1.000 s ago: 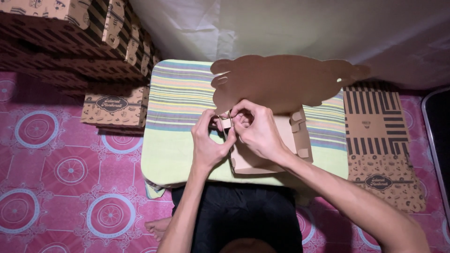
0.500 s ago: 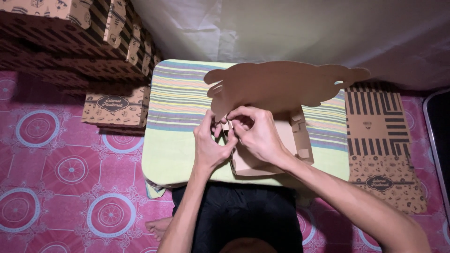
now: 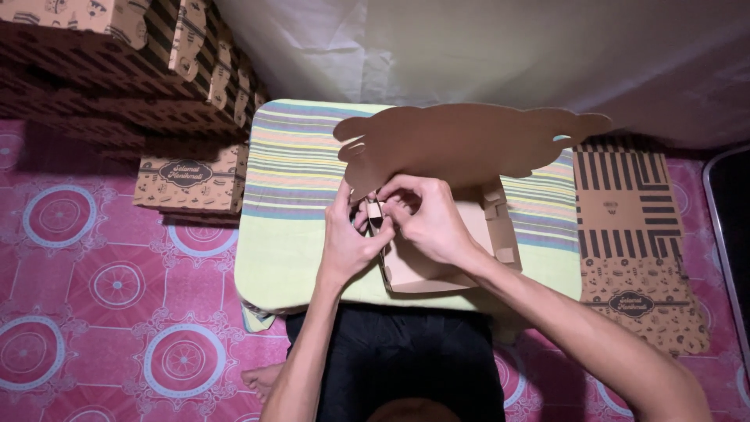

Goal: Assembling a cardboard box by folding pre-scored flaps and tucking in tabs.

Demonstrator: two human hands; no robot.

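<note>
A brown cardboard box with its shaped lid flap raised stands on a striped cushion. My left hand pinches the box's left side wall near its top corner. My right hand reaches across and grips the same corner, with a small tab between the fingers of both hands. The hands hide most of that corner.
Stacks of folded printed boxes rise at the upper left, with one box beside the cushion. A pile of flat striped box blanks lies at the right. A pink patterned mat covers the floor. A pale sheet hangs behind.
Both hands have stayed at the box's left corner, with the fingers shifting slightly on the tab. The raised lid flap has tilted a little.
</note>
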